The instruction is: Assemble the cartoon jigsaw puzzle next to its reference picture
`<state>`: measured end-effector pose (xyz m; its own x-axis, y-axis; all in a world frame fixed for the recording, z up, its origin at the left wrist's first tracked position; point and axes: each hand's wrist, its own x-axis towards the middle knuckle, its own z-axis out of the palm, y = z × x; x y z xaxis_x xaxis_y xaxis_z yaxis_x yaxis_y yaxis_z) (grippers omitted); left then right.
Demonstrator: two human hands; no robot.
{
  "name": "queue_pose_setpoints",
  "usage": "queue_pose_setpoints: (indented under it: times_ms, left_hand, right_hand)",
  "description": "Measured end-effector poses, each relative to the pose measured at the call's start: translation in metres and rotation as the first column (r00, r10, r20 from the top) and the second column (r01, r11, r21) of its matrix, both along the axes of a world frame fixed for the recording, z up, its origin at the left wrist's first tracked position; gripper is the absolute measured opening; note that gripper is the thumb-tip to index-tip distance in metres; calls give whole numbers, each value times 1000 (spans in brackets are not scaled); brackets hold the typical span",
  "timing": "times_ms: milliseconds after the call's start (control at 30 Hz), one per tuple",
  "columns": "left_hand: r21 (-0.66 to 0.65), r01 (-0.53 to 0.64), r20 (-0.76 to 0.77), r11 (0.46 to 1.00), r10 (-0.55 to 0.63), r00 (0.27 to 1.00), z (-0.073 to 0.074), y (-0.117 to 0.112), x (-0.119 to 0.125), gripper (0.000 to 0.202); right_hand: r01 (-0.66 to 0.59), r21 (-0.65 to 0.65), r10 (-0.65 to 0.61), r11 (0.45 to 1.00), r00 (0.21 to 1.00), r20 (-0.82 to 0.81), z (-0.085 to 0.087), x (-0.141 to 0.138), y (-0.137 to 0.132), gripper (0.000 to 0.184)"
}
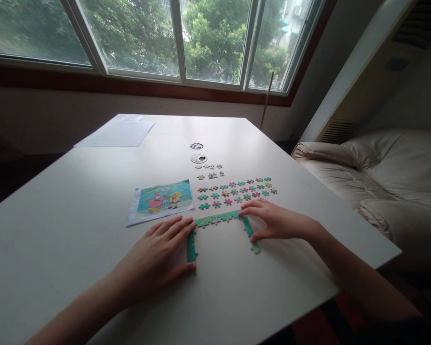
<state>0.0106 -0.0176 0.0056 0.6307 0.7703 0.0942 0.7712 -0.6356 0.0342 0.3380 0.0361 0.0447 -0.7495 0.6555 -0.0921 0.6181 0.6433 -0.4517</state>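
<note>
Thin green three-sided jigsaw border (pixel 219 218) lies flat on the smooth white bench (pixel 75 211). My left grip (pixel 158 249) and right grip (pixel 275 220) both span wide, touching its sides. I judge it light, stiffish, weak at joints; best held by outer edges, pressed flat.

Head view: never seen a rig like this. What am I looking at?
There's no machine: the left hand and right hand are a person's own bare hands. The only picture comes from a head-worn camera looking forward and down. On the white table lie a three-sided jigsaw border, loose jigsaw pieces beyond it, a printed cartoon picture and some paper. Each hand touches its own side of the border; nothing looks lifted.
</note>
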Motion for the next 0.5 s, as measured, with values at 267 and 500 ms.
queue_pose_setpoints:
  times_ms: [267,500]
  left_hand:
    - [58,17,-10,998,-16,1000,-9,-4,-6,71]
    - [43,-1,-18,999,2,1000,-9,-7,-8,76]
  right_hand:
    - [-20,16,19,1000,999,37,3,1,-3,63]
    - [10,8,-11,1000,992,127,6,1,-10,85]
